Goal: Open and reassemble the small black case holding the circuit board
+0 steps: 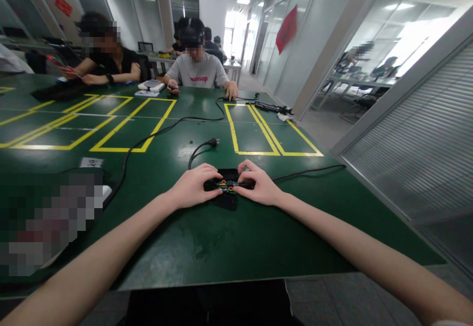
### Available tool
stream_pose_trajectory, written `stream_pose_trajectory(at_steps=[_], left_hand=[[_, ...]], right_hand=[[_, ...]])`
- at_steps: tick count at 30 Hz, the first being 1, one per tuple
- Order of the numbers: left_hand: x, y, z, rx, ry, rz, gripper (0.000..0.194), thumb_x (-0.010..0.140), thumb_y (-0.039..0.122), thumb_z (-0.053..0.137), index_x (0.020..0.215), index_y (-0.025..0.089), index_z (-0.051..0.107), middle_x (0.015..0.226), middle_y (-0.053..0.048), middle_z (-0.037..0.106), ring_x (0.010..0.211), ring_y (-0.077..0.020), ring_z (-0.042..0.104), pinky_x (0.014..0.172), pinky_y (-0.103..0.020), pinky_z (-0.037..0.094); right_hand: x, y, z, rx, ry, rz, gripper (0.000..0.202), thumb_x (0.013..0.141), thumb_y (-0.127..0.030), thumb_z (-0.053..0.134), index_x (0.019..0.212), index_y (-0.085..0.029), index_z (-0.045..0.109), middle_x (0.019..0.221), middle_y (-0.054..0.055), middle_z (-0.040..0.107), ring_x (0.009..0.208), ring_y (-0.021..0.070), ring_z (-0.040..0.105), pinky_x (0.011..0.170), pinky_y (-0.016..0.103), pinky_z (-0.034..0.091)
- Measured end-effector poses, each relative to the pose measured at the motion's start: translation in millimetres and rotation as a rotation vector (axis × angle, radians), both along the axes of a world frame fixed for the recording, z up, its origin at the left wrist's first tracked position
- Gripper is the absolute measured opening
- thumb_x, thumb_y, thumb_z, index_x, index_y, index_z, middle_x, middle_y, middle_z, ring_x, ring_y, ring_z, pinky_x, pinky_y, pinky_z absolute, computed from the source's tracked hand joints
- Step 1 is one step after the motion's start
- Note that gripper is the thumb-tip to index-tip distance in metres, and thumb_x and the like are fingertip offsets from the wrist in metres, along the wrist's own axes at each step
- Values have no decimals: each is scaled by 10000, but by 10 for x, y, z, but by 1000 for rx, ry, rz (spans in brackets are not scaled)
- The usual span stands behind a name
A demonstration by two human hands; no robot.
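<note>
Near the middle of the table, my left hand [194, 186] pinches the left end of a small circuit board [226, 186] with coils and other parts on it. At the board's other end, the thumb and fingers of my right hand [261, 186] are closed on it. A black plastic case half [228, 172] lies just behind the board, and another flat black piece [226, 202] sits in front, partly under it. One black cord with a plug [213, 142] emerges behind my left hand. A thin black cable [310, 171] runs off to the right from my right hand.
The green table [177, 252] carries yellow tape outlines [254, 154]. A long black cable [166, 127] crosses it on the left, near a paper label [91, 162]. Two people sit across the table. A black tripod-like object [271, 108] lies at the far right.
</note>
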State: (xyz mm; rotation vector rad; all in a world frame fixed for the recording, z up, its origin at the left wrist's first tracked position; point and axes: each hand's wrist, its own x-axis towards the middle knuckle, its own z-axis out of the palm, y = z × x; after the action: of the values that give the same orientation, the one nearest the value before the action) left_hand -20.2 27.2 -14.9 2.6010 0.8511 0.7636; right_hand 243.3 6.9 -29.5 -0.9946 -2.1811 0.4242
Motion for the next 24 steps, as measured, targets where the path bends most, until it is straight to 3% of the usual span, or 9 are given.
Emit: stream_pose_trajectory(at_steps=[6, 12, 15, 21, 24], left_hand=[[40, -67, 21, -1, 19, 38, 199, 871, 308, 772, 1048, 219, 747, 1133, -65, 750, 1135, -263, 642, 919, -385, 584], [-15, -48, 67, -88, -44, 43, 178, 935, 335, 691, 1059, 220, 748, 1155, -78, 714, 1114, -245, 651, 976, -405, 556], [-58, 6, 104, -173, -37, -20, 174, 972, 299, 619, 1033, 200, 748, 1135, -79, 704, 1010, -208, 691, 905, -356, 570], [-119, 28, 102, -163, -11, -64, 173, 982, 259, 600, 1047, 198, 748, 1157, -78, 705, 1053, -213, 696, 951, -357, 558], [-146, -5, 66, -147, -25, -50, 164, 986, 249, 603, 1035, 204, 752, 1159, -76, 704, 1063, -211, 694, 956, -351, 558]], right_hand=[[-50, 59, -29, -37, -12, 30, 349, 727, -430, 883, 734, -196, 625, 1105, 52, 619, 885, 186, 640, 784, 323, 504], [-98, 59, -19, -36, -3, -15, 249, 783, -347, 811, 733, -200, 616, 1020, 44, 662, 852, 178, 653, 732, 296, 488], [-101, 12, 11, -24, -26, -31, 218, 799, -336, 791, 759, -201, 624, 1008, 48, 674, 818, 169, 645, 707, 286, 488], [-125, -56, 50, -81, -13, -3, 194, 816, -258, 732, 994, -209, 672, 990, 46, 687, 804, 164, 645, 602, 240, 495], [-143, -82, 63, -62, -15, 23, 257, 824, -228, 705, 1080, -212, 680, 1048, 58, 698, 880, 183, 677, 715, 278, 549]])
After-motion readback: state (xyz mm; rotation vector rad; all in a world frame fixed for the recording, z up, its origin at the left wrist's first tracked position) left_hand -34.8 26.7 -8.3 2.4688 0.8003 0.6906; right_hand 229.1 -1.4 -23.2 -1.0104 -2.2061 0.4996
